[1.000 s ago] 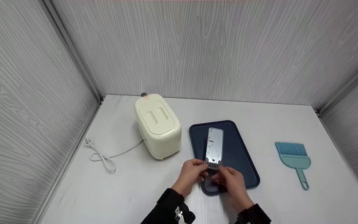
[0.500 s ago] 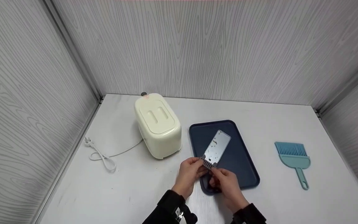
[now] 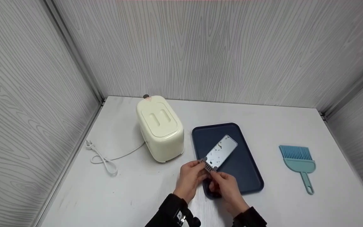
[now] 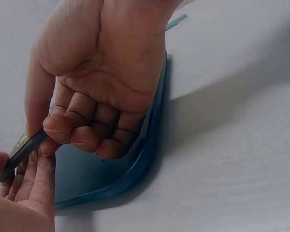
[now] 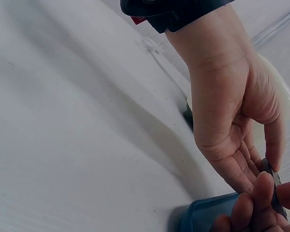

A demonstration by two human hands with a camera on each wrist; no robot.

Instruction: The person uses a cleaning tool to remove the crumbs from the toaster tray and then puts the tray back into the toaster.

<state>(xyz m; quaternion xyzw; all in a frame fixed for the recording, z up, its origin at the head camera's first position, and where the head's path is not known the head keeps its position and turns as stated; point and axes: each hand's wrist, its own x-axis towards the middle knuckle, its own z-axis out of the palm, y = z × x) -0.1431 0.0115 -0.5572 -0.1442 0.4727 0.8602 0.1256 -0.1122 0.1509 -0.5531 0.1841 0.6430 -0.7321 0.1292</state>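
A shiny metal crumb tray with brown crumbs and a grey slotted end lies slanted over a dark blue tray in the head view. My left hand pinches the slotted end at its left corner. At the other corner, the thumb and fingers of my right hand pinch it. Seen edge-on in the left wrist view, the grey end runs between the two hands, close over the blue tray. The right wrist view shows the same grey end partly covered by fingers.
A cream toaster stands left of the blue tray. Its white cord and plug lie further left. On the right lies a teal brush with dustpan-like head. Grey wood-grain panels enclose the table's back and sides.
Both hands have turned the crumb tray clockwise, so its far end now points to the back right. The slotted end has shifted slightly left. Toaster, blue tray and brush have stayed put.
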